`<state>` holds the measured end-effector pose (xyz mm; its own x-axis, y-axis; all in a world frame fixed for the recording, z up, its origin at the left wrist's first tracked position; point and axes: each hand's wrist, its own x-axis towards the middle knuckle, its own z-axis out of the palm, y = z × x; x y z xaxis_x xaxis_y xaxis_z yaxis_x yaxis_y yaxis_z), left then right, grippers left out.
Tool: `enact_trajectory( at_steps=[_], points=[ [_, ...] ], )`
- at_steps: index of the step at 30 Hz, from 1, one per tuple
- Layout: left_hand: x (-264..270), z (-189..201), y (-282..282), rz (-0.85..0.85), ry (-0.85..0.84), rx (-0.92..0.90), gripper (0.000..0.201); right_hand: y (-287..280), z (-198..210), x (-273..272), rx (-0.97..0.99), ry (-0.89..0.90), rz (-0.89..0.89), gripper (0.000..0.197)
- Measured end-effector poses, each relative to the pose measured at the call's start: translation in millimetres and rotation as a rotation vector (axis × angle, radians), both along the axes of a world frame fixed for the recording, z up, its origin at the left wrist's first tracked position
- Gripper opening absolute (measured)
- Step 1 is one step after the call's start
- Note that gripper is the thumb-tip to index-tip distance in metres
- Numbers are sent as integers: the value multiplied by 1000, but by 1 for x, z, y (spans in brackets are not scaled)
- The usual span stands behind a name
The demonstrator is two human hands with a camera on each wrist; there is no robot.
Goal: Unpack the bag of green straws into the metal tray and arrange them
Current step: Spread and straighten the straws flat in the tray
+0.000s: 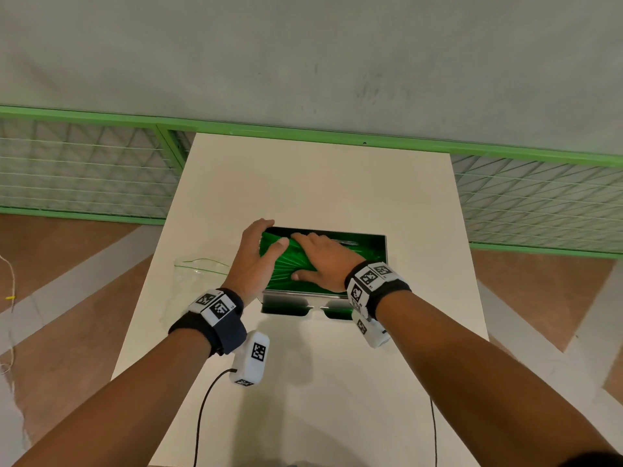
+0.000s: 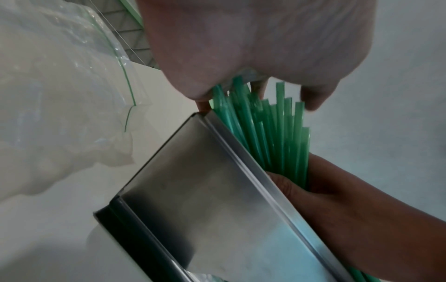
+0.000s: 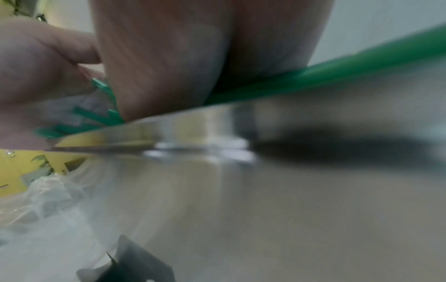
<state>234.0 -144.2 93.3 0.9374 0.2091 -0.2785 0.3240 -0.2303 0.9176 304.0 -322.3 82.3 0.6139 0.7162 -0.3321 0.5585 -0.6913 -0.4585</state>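
We see the metal tray [image 1: 381,251] standing near the middle of the white tabletop [image 1: 303,183], with the green straws [image 1: 286,264] lying inside it in a fanned, uneven bundle; the left hand [image 1: 254,261] is cupped over the tray's left end, its fingers [image 1: 261,225] curving over the far left corner and its thumb lying on the straws; from the left wrist view the straw ends [image 2: 272,122] stand at uneven heights against that palm, so the hand bears on them without closing around them. The right hand [image 1: 323,261] lies flat on top of the bundle, its fingers straight and pointing toward the left hand, thumb spread out toward us; neither hand is clenched, and neither grasps the straws. In the right wrist view the palm presses down on the straws [image 3: 337,76] just above the tray's rim [image 3: 193,122], though that picture is blurred. The clear plastic bag [image 1: 199,271] with a green seal line lies on the tabletop just left of the tray, beside the left wrist.
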Motion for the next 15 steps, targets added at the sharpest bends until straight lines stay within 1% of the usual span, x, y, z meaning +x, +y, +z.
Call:
enact_trajectory(
  at_steps=[2, 4, 7, 8, 10, 12, 15],
  points=[
    [1, -3, 2, 11, -16, 21, 54, 2, 0, 0, 44, -6, -3, 88],
    [3, -7, 6, 37, -24, 19, 46, 6, 0, -2, 142, -8, -27, 87],
    [6, -8, 9, 81, -38, -53, 26, 17, -2, -9, 249, -53, -31, 86],
    [7, -8, 10, 81, -41, -63, 26, 20, -2, -9, 247, -67, -20, 87],
    [7, -10, 11, 59, -52, -26, 29, 23, -1, -7, 199, -64, -4, 92],
    [7, -12, 11, 29, -65, 48, 30, 19, 2, -2, 131, -40, -1, 97],
    [8, -12, 4, -81, -70, 174, 41, 3, 11, 4, 31, 43, -37, 103]
  ],
)
